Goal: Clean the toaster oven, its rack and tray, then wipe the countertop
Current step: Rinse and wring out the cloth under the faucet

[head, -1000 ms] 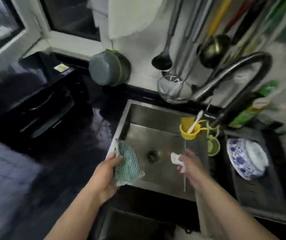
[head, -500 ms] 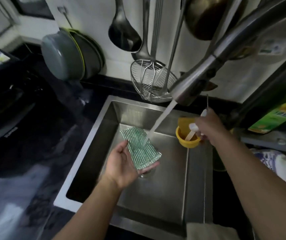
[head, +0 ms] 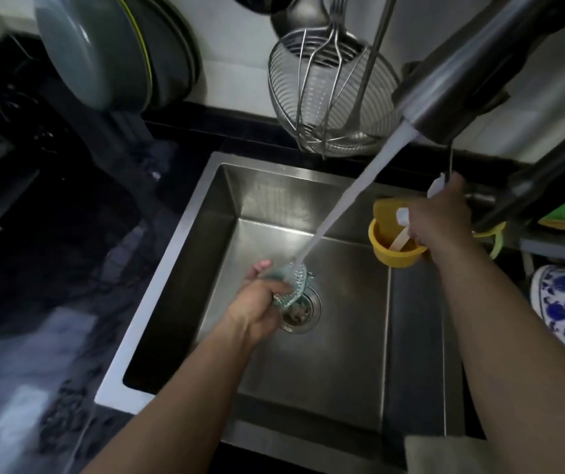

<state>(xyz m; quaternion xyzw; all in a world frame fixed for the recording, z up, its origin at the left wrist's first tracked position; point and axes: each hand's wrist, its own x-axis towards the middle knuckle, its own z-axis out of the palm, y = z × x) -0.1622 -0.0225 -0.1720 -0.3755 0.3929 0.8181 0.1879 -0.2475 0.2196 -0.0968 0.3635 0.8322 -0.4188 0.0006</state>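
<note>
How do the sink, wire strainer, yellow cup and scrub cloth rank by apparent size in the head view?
1. sink
2. wire strainer, though it hangs nearer the camera, which inflates it
3. yellow cup
4. scrub cloth, bunched in the left hand, so mostly hidden

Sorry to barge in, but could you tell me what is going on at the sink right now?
A person is rinsing a green scrubbing cloth over the sink. The left hand grips the bunched cloth above the drain, right where the water stream from the faucet lands. The right hand is up beside the yellow cup, holding something white near the faucet's base.
</note>
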